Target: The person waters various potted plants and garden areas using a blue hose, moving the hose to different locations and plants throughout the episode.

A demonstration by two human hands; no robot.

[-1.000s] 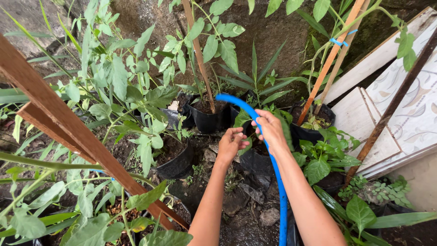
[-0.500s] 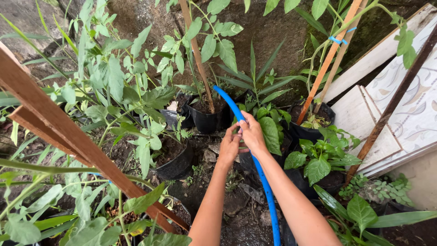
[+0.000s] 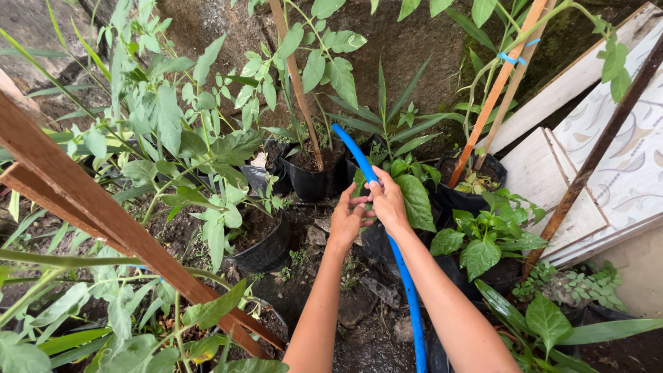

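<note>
2 hands meet on a blue hose (image 3: 387, 228) over a cluster of potted plants. The right hand (image 3: 388, 202) is wrapped around the hose just below its free end, fingers closed on it. The left hand (image 3: 347, 220) sits right beside it, fingertips touching the hose or the right hand's fingers; how far it is closed I cannot tell, though it looks half curled rather than clamped. From the grip the hose runs down between the forearms to the bottom edge of the view, and above it arcs up and left, so its tip (image 3: 338, 129) hangs over the black pot with the wooden stake (image 3: 314, 176).

No water shows at the tip, and no stream or puddle is plain. The ground (image 3: 359, 304) between the pots is dark and looks damp, yet that alone does not settle whether any pot has been watered. My judgement is that the hose is aimed and held, with the pouring itself not visibly under way.

As for the containers, at least 4 black pots or grow bags are in view. The staked pot holds dark soil and a thin stem. A round pot (image 3: 266, 245) to the left holds soil and a leafy plant. A bag (image 3: 476, 186) to the right holds soil, small leaves and 2 slanted stakes. Another bag (image 3: 380, 242) sits under the hands, mostly hidden by broad leaves.
</note>
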